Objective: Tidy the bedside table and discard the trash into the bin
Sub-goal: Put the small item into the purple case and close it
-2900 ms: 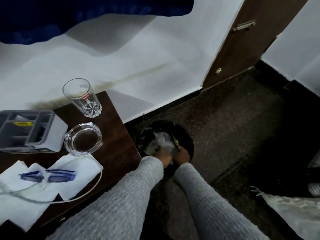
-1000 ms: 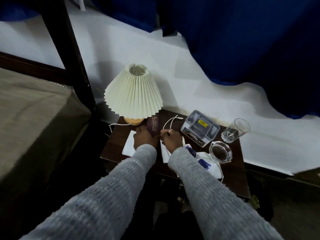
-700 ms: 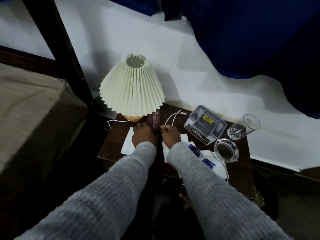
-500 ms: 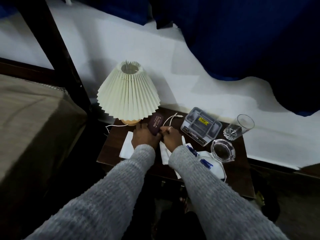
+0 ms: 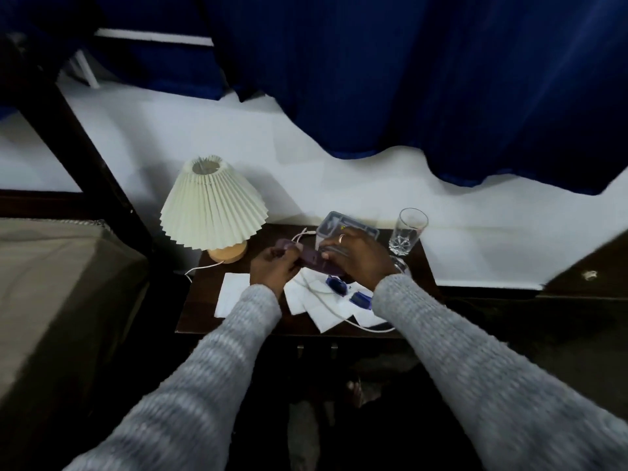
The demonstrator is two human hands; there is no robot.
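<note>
Above the dark wooden bedside table (image 5: pixel 200 300) I hold a purple oblong case (image 5: pixel 307 258) between both hands. My left hand (image 5: pixel 273 268) grips its left end, and my right hand (image 5: pixel 356 258), with a ring on one finger, grips its right end. White paper sheets (image 5: pixel 306 297) lie on the table under my hands, with blue glasses (image 5: pixel 343 288) and a white cable (image 5: pixel 356 322) on them. The bin is out of view.
A pleated cream lamp (image 5: pixel 212 209) stands at the table's back left. A grey plastic tray (image 5: pixel 334 224) and a drinking glass (image 5: pixel 406 231) stand at the back right. The bed (image 5: pixel 57 283) lies to the left, blue curtains (image 5: pixel 407 79) hang behind.
My hands left the bin and went to the table. In the last second they lifted the purple case from beside the lamp and brought it up and to the right.
</note>
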